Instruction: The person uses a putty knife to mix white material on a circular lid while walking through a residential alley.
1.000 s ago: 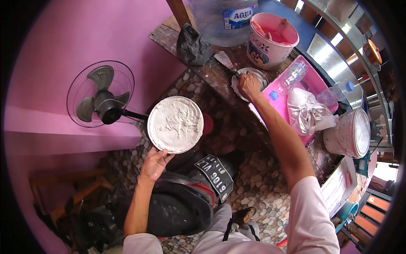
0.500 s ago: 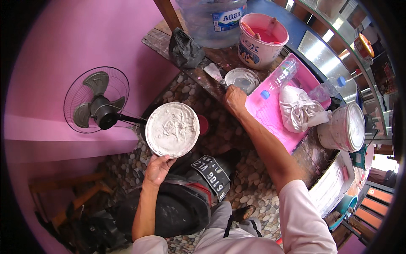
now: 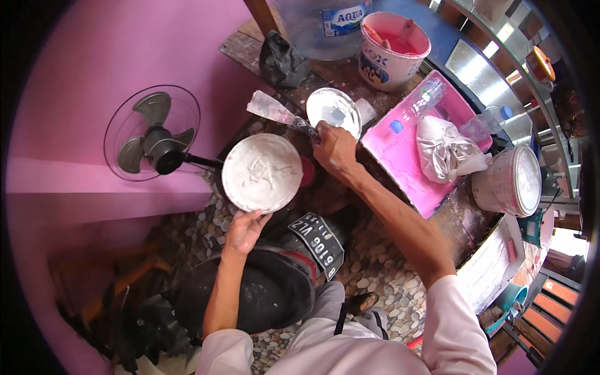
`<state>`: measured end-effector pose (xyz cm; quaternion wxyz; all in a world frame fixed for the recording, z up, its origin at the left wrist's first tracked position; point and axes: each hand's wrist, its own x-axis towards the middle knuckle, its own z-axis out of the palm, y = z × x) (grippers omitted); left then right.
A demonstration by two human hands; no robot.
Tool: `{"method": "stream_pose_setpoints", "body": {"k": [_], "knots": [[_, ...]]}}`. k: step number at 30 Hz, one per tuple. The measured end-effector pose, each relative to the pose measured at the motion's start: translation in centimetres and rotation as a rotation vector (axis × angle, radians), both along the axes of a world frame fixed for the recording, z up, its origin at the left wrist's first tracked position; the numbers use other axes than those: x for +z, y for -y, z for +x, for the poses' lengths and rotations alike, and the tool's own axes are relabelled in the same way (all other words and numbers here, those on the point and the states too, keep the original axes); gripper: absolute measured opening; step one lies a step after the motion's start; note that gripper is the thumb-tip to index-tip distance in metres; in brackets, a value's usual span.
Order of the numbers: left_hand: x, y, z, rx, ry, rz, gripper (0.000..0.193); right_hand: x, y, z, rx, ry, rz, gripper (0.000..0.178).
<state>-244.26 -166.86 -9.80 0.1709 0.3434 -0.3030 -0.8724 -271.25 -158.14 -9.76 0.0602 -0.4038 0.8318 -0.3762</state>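
Observation:
My left hand [image 3: 245, 231] grips the near rim of a round white lid [image 3: 262, 172], its face smeared with thick white paste. My right hand [image 3: 335, 149] is closed around the dark handle of a putty knife [image 3: 273, 109], whose paste-coated blade points to the upper left, above the lid. A smaller round lid [image 3: 334, 107], white with a greyish middle, stands tilted right behind the right hand's fingers. It seems held along with the knife, though the fingers' grip on it is hidden.
On the wooden table stand a pink-stained bucket [image 3: 395, 53], a large water bottle [image 3: 312, 28], a black plastic bag [image 3: 282, 62] and a pink tray [image 3: 394, 153] holding bottles and a white bag. A lidded pail [image 3: 500, 184] is at right. Left are a fan [image 3: 153, 134] and motorcycle seat [image 3: 250, 300].
The smaller lid has risen off the table and tilted with my right hand. The putty knife has swung left toward the paste-covered lid. My left hand keeps its hold.

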Motion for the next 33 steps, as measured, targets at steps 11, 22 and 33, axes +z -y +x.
{"method": "stream_pose_setpoints", "body": {"k": [11,22,33], "knots": [[1.8,-7.2,-4.6,-0.098,-0.068,0.139,0.036,9.0,-14.7,8.6,0.221,-0.061,-0.053,0.015],[1.1,-24.6,-2.9,-0.538,-0.055,-0.020,0.032,10.5,-33.6,19.4,0.038,-0.062,0.114,0.008],[3.5,-42.7,-2.8,-0.960,-0.236,0.161,0.034,12.1,-50.1,29.1,-0.422,-0.124,0.073,0.006]]}}
